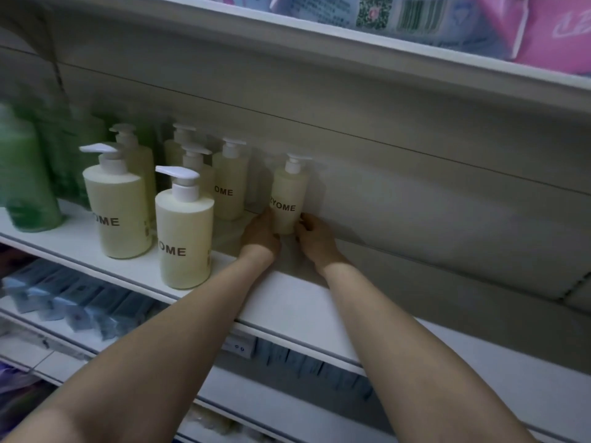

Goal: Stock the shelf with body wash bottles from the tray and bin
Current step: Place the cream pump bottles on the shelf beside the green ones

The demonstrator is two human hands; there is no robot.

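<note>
Along the front edge of the white shelf (297, 302) two pale yellow pump bottles (184, 231) stand upright toward its left end, with green bottles (22, 174) beyond them at the far left; deeper in, at the back edge against the rear panel, the left hand (260, 233) and right hand (315, 235) grip the base of one upright bottle (287, 199) from either side, just right of more yellow bottles (228, 187)

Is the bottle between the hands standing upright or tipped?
Upright: the bottle stands on the shelf at the back wall, pump on top, left hand and right hand gripping its base.
</note>
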